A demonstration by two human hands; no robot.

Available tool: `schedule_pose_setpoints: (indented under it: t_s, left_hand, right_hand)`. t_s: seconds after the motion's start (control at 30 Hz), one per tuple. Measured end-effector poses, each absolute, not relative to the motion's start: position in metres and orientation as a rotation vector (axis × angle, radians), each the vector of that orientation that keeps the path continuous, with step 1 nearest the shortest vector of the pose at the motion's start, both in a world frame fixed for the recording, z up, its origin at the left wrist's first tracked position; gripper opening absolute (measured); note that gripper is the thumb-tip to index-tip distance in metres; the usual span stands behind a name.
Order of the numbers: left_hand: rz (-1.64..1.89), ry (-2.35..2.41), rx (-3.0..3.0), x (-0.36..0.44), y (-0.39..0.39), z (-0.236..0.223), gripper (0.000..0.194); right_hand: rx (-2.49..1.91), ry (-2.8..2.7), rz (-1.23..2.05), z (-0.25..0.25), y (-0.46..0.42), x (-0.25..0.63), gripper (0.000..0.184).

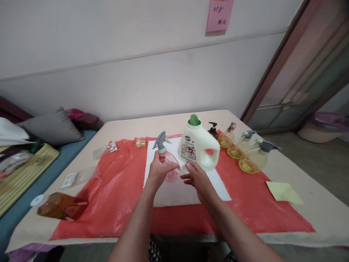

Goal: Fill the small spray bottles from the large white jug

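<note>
My left hand (159, 170) is wrapped round a clear pink spray bottle (172, 176) with a grey trigger head, held upright over the white cloth (174, 194). On the bottle's right side is my right hand (198, 180), fingers bent and apart, close to the bottle; whether the fingertips touch it I cannot tell. Just behind my right hand stands a large cream jug (203, 154) with a side handle and a picture label. A green piece (194, 119) sits in its mouth.
Several yellow spray bottles (252, 162) and a dark pump bottle (213, 131) stand at right, near yellow paper notes (283, 192). At left lie an amber bottle (58, 206), a clear bottle (105, 149) and a small cap (141, 143). Red plastic sheeting (114, 203) covers part of the table.
</note>
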State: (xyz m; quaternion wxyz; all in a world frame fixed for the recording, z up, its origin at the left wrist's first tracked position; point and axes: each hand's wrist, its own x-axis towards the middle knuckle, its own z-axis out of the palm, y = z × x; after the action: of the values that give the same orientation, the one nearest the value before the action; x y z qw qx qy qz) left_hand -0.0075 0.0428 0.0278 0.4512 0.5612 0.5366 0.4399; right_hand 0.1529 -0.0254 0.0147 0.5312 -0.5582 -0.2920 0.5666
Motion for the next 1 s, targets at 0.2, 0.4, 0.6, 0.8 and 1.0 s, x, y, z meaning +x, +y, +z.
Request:
schedule_pose_setpoints:
  t_s: [0.2, 0.4, 0.6, 0.8, 1.0]
  left_hand:
    - [0.921, 1.617, 1.496, -0.012, 0.058, 0.012, 0.065]
    - [0.863, 1.721, 1.545, -0.01, 0.066, 0.005, 0.055]
    - [0.864, 1.72, 1.53, -0.003, 0.063, 0.015, 0.058]
    - [1.02, 1.459, 1.622, 0.014, 0.024, 0.044, 0.055]
    - [0.987, 1.093, 1.857, 0.035, -0.002, 0.044, 0.039]
  right_hand:
    - [-1.337, -0.694, 1.359, 0.017, -0.025, 0.155, 0.056]
    - [-1.32, -0.724, 1.393, 0.023, -0.028, 0.155, 0.053]
    - [-1.339, -0.804, 1.358, 0.018, -0.023, 0.157, 0.054]
    - [-1.375, -1.126, 0.797, 0.021, -0.03, 0.154, 0.065]
    - [-1.285, -1.301, 0.5, 0.03, -0.043, 0.153, 0.049]
